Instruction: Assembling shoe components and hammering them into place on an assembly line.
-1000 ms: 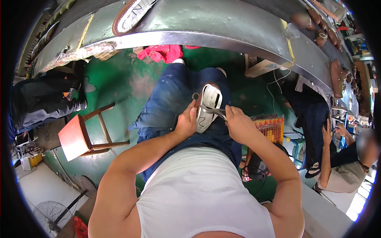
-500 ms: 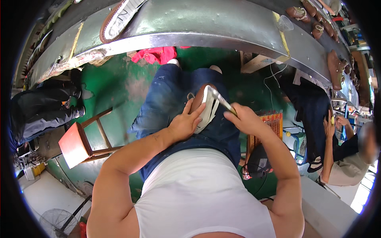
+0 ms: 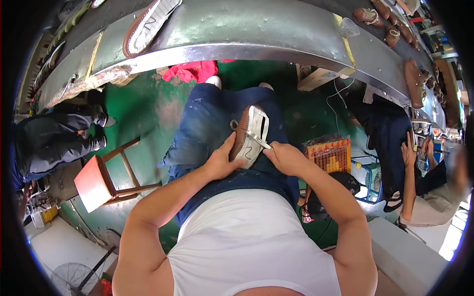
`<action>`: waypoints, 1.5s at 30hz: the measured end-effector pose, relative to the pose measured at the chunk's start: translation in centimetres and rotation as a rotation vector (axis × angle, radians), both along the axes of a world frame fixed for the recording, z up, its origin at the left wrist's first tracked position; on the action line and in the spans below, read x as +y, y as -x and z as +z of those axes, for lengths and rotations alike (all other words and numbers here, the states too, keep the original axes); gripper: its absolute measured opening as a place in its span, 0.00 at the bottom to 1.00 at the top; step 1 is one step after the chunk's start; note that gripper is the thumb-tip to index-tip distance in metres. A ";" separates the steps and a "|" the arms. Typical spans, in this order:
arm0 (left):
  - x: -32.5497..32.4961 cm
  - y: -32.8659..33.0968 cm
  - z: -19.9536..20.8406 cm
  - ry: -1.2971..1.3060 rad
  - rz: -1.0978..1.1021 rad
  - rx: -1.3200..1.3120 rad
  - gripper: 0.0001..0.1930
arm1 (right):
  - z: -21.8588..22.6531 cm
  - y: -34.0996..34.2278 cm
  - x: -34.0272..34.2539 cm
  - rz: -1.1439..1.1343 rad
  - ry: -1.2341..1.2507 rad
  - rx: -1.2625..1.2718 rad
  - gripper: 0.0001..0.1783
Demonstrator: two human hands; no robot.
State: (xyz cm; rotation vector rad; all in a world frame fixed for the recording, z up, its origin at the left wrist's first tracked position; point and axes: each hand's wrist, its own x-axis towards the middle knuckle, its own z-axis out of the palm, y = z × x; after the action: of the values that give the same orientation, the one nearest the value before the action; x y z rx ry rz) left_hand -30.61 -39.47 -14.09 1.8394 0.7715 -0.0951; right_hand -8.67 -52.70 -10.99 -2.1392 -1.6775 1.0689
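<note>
A brown shoe (image 3: 240, 139) with a whitish underside and a stitched edge lies bottom up on my lap, toe pointing away. My left hand (image 3: 220, 160) grips its near left side, thumb over the white underside and fingers along the brown leather. In my right hand (image 3: 285, 157), closed round the handle end, is a slim metal tool that looks like a hammer (image 3: 257, 139). Its far end rests on or just above the shoe's left edge; contact cannot be made out. A dark slot shows in the white underside near the toe.
Ahead runs a metal-topped bench (image 3: 227, 29) with another upturned shoe (image 3: 145, 29) and several brown shoes (image 3: 368, 16) at right. A red-topped stool (image 3: 94, 183) stands left. At right are a beaded seat cover (image 3: 330, 157) and a seated co-worker (image 3: 429, 202); another person's legs (image 3: 54, 130) show left.
The tool has moved from the shoe's toe toward its middle left edge, my right hand coming nearer and left. The shoe has turned more upright, and my left fingers have shifted off its underside.
</note>
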 end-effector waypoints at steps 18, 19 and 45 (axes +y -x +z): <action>8.6 -9.1 2.4 0.295 0.222 -0.058 0.28 | -1.2 -2.1 -4.6 -0.505 -0.042 0.702 0.19; 7.4 -8.3 0.9 0.133 0.110 -0.011 0.26 | -0.6 -1.7 -4.5 -0.438 -0.065 0.548 0.18; 0.8 -2.9 1.6 -0.209 0.326 -0.169 0.12 | 4.9 -1.2 -0.3 0.095 0.018 0.115 0.29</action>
State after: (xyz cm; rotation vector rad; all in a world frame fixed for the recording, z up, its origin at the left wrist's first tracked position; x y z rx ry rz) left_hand -27.70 -38.70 -12.53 1.8616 0.9784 0.3592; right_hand -7.49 -52.96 -6.06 -1.9847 -1.7369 1.2131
